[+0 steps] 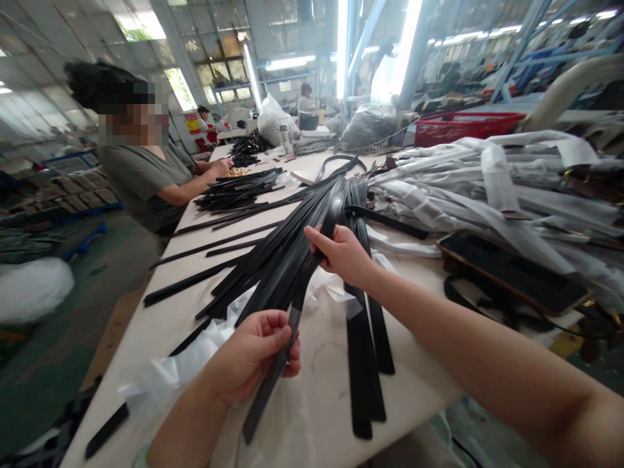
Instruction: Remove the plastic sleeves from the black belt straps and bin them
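A black strap (303,281) runs between my two hands above the table. My left hand (266,344) is closed around its lower part, thumb on top, and the strap's end hangs below toward the table's front. Further up, my right hand (341,253) pinches the same strap between thumb and fingers. Behind and beside my hands lies a fanned pile of black straps (273,260), with several strap ends (361,364) pointing toward me right of my left hand. Crumpled translucent wrapping (195,354) lies under and left of my left wrist.
White-wrapped straps (439,175) heap up on the right, beside a dark flat case (511,270). A red basket (458,128) and plastic bags (277,120) stand at the back. Another person (151,175) works at the table's left edge near a smaller black pile (238,190).
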`<act>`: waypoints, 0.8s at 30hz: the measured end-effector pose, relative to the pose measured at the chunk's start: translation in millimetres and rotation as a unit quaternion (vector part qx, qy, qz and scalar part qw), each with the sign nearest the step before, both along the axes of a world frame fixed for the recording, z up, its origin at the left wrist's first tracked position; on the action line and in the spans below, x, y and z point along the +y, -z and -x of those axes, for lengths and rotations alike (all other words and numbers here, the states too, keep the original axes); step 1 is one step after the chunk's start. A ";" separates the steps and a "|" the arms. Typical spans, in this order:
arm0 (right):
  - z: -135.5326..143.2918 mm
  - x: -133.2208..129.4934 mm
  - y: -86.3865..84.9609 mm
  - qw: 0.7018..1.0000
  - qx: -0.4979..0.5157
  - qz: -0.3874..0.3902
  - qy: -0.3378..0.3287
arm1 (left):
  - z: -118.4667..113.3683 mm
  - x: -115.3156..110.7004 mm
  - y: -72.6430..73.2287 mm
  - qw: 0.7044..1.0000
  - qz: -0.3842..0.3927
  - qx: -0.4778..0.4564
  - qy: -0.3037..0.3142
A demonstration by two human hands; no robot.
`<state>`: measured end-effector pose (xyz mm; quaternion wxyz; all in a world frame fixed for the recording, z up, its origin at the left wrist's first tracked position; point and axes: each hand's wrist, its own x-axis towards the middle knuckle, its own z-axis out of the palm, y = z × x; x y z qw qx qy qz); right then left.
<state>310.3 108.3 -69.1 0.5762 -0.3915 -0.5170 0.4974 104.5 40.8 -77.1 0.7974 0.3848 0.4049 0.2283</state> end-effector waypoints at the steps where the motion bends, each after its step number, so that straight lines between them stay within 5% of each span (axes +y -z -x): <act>1: 4.5 -4.5 -0.1 1.000 -0.010 -0.007 -0.006 | -1.1 -0.1 0.0 1.000 -0.007 -0.005 -0.003; 11: 27.9 -41.1 -0.7 0.961 -0.187 -0.187 -0.081 | -3.1 -3.0 -2.1 0.999 -0.037 -0.020 -0.006; 18: 35.9 -48.7 7.9 0.959 -0.175 -0.190 -0.117 | -10.6 -4.0 3.6 0.996 -0.083 -0.031 -0.029; 24: 32.7 -47.5 6.3 0.976 -0.122 -0.097 -0.152 | -7.5 -3.6 1.9 0.994 -0.092 -0.041 -0.049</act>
